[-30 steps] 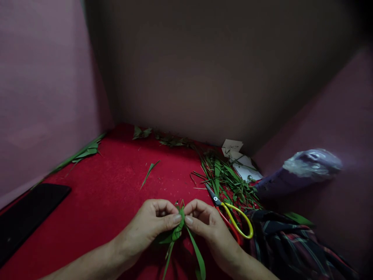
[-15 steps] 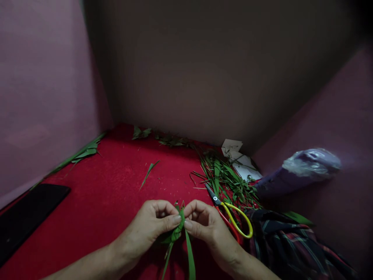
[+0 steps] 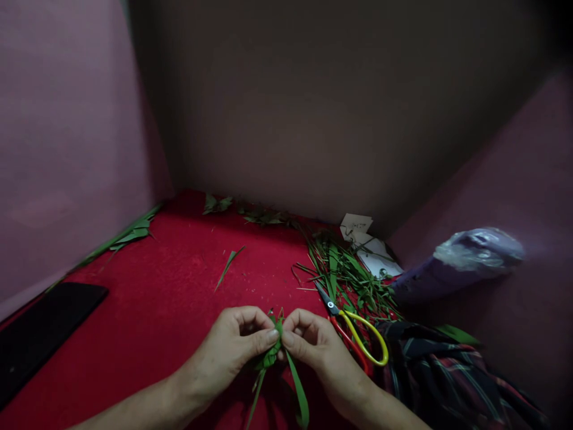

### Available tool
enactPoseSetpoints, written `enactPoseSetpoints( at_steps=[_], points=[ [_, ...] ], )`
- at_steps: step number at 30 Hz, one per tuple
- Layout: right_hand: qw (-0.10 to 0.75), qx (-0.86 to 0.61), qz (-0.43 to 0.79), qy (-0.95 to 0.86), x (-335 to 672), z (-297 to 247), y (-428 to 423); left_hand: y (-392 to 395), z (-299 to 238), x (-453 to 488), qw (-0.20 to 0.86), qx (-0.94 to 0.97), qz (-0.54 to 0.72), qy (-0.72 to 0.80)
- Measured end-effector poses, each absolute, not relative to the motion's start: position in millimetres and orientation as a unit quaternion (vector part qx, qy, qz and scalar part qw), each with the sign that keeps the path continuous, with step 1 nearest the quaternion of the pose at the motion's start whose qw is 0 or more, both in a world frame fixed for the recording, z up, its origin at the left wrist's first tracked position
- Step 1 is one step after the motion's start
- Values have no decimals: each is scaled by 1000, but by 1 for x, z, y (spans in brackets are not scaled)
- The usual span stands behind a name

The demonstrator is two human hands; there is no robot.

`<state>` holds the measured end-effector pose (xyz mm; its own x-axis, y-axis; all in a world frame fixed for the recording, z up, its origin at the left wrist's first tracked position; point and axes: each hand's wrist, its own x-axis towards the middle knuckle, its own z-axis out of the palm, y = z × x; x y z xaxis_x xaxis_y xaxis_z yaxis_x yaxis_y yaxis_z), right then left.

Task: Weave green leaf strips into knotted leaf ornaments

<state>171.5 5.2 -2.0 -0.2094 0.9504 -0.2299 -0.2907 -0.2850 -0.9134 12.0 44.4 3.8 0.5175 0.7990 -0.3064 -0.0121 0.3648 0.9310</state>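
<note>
Between my two hands is a small folded green leaf piece [image 3: 270, 358], with narrow strips trailing below it. My left hand [image 3: 239, 341] pinches it from the left with thumb and forefinger. From the right, my right hand [image 3: 312, 341] pinches at its upper edge, thumb against finger. A long leaf strip [image 3: 299, 388] hangs down below my right hand. Scissors [image 3: 356, 325] with one yellow and one red handle lie just right of my right hand, blades partly apart. Part of the leaf piece is hidden behind my fingers.
A heap of cut leaves [image 3: 344, 269] lies beyond the scissors, beside white papers [image 3: 373, 254]. Plaid cloth [image 3: 439, 370] is at lower right, near a purple object with clear plastic [image 3: 478, 251]. A black flat object [image 3: 49, 334] lies left; walls enclose the red floor [image 3: 179, 269].
My right thumb has shifted slightly up and left against the leaf piece. The hanging strip's lower end has swung to the right. My left hand is almost still.
</note>
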Motion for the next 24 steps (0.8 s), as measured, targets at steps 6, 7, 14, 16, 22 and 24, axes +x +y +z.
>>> enactPoseSetpoints(
  at_steps=[6, 7, 14, 16, 22, 24],
  points=[
    [456, -416, 689, -381, 171, -10, 4, 43, 4, 12, 733, 486, 269, 393],
    [456, -414, 689, -382, 171, -12, 4, 43, 4, 12, 733, 485, 269, 394],
    [457, -438, 663, -400, 171, -9, 4, 45, 5, 12, 719, 486, 275, 414],
    [451, -444, 661, -403, 171, -5, 4, 45, 5, 13, 716, 487, 279, 415],
    [443, -457, 654, -409, 172, -4, 5, 44, 2, 11, 736, 478, 272, 395],
    [446, -457, 649, -414, 172, -4, 5, 44, 1, 11, 735, 481, 267, 396]
  ],
)
